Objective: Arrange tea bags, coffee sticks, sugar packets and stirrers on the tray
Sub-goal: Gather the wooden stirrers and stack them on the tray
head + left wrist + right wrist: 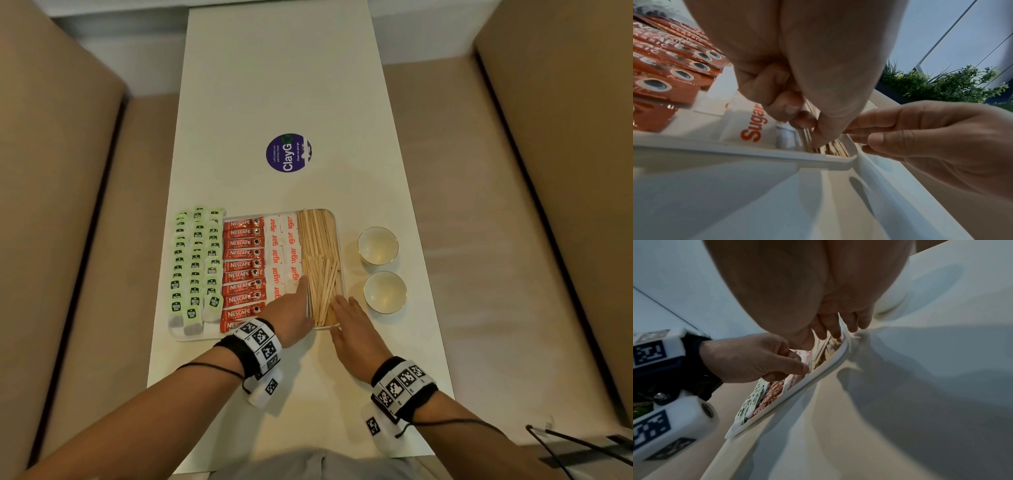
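Note:
A white tray (339, 240) holds green-tagged tea bags (195, 267), red coffee sticks (243, 267), white sugar packets (284, 253) and wooden stirrers (318, 246), in columns from left to right. My left hand (301, 291) lies against the left side of the near stirrer pile. Its fingers (789, 110) are curled, one tip touches the stirrers (830, 147), and I see nothing held. My right hand (346, 311) lies with straight fingers (869, 123) against the pile's right side, at the tray's near right corner (840, 352).
Two small white bowls (377, 246) (385, 292) stand on the table just right of the tray. A purple round sticker (288, 152) marks the white table farther back. Beige seats (68, 240) (513, 240) flank the table. Dark cables (575, 442) lie at the lower right.

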Action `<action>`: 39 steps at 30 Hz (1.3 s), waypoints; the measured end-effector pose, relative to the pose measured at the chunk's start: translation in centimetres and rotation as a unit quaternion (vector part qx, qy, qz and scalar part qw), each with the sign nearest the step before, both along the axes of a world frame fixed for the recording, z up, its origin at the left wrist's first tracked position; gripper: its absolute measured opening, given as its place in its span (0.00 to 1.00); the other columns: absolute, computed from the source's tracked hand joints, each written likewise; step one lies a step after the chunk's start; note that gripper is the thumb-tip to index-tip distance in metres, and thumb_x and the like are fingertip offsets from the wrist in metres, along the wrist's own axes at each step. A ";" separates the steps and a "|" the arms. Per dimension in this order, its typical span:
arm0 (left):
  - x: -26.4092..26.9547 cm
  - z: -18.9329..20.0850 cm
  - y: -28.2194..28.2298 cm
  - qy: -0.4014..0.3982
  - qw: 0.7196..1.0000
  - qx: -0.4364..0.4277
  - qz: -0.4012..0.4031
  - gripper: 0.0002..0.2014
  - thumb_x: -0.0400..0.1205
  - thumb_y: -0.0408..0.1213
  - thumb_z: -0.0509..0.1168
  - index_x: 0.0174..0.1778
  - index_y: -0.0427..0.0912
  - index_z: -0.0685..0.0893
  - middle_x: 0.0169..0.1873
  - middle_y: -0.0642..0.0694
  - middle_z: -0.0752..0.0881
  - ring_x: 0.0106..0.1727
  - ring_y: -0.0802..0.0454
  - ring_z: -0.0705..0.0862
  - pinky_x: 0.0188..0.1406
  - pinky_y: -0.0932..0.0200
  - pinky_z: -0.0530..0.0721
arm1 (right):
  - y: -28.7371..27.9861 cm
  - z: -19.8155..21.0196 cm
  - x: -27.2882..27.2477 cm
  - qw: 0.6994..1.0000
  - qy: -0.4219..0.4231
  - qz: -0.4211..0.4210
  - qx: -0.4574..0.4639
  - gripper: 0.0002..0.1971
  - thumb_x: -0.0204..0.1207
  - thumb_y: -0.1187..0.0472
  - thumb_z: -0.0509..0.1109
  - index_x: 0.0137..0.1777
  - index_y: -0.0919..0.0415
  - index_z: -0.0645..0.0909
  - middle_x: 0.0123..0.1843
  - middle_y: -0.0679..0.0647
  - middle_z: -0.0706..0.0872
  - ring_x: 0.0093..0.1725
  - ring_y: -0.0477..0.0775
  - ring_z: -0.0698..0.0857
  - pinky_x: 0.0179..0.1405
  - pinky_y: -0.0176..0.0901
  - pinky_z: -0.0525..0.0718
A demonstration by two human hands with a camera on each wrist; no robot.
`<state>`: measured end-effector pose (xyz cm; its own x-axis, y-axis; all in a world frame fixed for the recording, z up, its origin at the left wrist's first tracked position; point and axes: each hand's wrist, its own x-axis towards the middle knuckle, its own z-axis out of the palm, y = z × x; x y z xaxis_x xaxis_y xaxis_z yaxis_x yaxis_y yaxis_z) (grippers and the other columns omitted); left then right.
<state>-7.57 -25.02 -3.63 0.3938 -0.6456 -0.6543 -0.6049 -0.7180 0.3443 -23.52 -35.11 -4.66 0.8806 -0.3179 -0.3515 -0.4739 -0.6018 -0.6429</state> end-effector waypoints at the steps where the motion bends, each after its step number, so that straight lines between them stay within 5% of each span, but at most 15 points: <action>1: 0.0 0.0 0.0 0.000 1.000 -0.002 -0.001 0.44 0.85 0.44 0.64 0.88 0.44 0.40 0.53 0.39 0.87 0.43 0.48 0.86 0.43 0.55 0.84 | 0.0 0.1 0.0 1.000 -0.007 -0.001 0.006 0.27 0.91 0.63 0.54 0.89 0.62 0.54 0.91 0.54 0.53 0.90 0.55 0.48 0.72 0.23 0.28; 8: 0.0 -0.6 0.4 -0.019 0.999 -0.025 0.012 0.41 0.86 0.44 0.64 0.87 0.42 0.45 0.48 0.42 0.86 0.37 0.53 0.81 0.38 0.58 0.80 | -0.3 -0.2 -0.2 1.000 -0.031 0.003 -0.002 0.27 0.90 0.63 0.57 0.87 0.62 0.59 0.90 0.55 0.57 0.90 0.57 0.50 0.74 0.23 0.30; 10: 0.3 -0.9 0.4 -0.045 0.997 -0.058 0.028 0.38 0.85 0.45 0.65 0.86 0.43 0.50 0.49 0.44 0.86 0.41 0.52 0.85 0.41 0.54 0.86 | -0.3 -0.5 0.1 0.999 -0.042 0.019 -0.024 0.26 0.89 0.63 0.58 0.86 0.62 0.62 0.89 0.56 0.59 0.89 0.60 0.52 0.82 0.32 0.36; 13: 1.1 -1.1 -0.1 -0.105 0.989 -0.100 0.030 0.34 0.85 0.44 0.65 0.85 0.44 0.57 0.64 0.42 0.81 0.59 0.46 0.85 0.55 0.49 0.86 | -0.2 -1.1 0.8 0.995 -0.033 0.075 -0.061 0.25 0.88 0.62 0.58 0.84 0.62 0.66 0.89 0.58 0.59 0.90 0.63 0.52 0.88 0.56 0.49; 19: 1.9 -1.7 -1.9 -0.087 0.989 -0.101 0.070 0.26 0.84 0.46 0.66 0.77 0.46 0.66 0.59 0.45 0.80 0.56 0.46 0.84 0.54 0.46 0.88 | -0.5 -1.4 1.0 0.992 -0.024 0.090 -0.083 0.21 0.85 0.59 0.63 0.77 0.62 0.75 0.85 0.58 0.67 0.85 0.61 0.65 0.85 0.65 0.62; 23: 1.8 -2.0 -2.6 -0.056 0.988 -0.122 0.079 0.24 0.83 0.47 0.67 0.72 0.49 0.68 0.53 0.47 0.81 0.50 0.47 0.84 0.50 0.44 0.88 | -0.9 -1.9 0.7 0.991 -0.048 0.076 -0.099 0.20 0.82 0.59 0.67 0.73 0.61 0.78 0.80 0.58 0.72 0.78 0.60 0.74 0.81 0.63 0.68; 29: 1.6 -1.8 -2.7 -0.043 0.988 -0.122 0.079 0.35 0.83 0.47 0.69 0.82 0.49 0.59 0.57 0.48 0.82 0.55 0.48 0.85 0.54 0.46 0.88 | -1.0 -2.5 0.0 0.989 -0.069 0.073 -0.108 0.21 0.79 0.60 0.70 0.72 0.59 0.79 0.79 0.57 0.74 0.74 0.59 0.78 0.78 0.64 0.71; 35: 1.5 -1.8 -2.6 -0.049 0.990 -0.104 0.078 0.37 0.84 0.47 0.66 0.84 0.50 0.52 0.35 0.49 0.86 0.33 0.51 0.86 0.36 0.47 0.90 | -0.7 -2.8 -0.9 0.983 -0.090 0.099 -0.126 0.19 0.77 0.59 0.71 0.68 0.58 0.82 0.74 0.55 0.77 0.75 0.57 0.77 0.77 0.64 0.74; 39: 1.4 -1.8 -2.9 -0.043 0.990 -0.099 0.089 0.37 0.84 0.46 0.64 0.84 0.48 0.51 0.33 0.48 0.86 0.31 0.50 0.86 0.35 0.45 0.90 | -0.9 -2.5 -0.5 0.982 -0.118 0.089 -0.121 0.19 0.75 0.61 0.73 0.66 0.58 0.82 0.74 0.56 0.77 0.72 0.55 0.75 0.73 0.62 0.78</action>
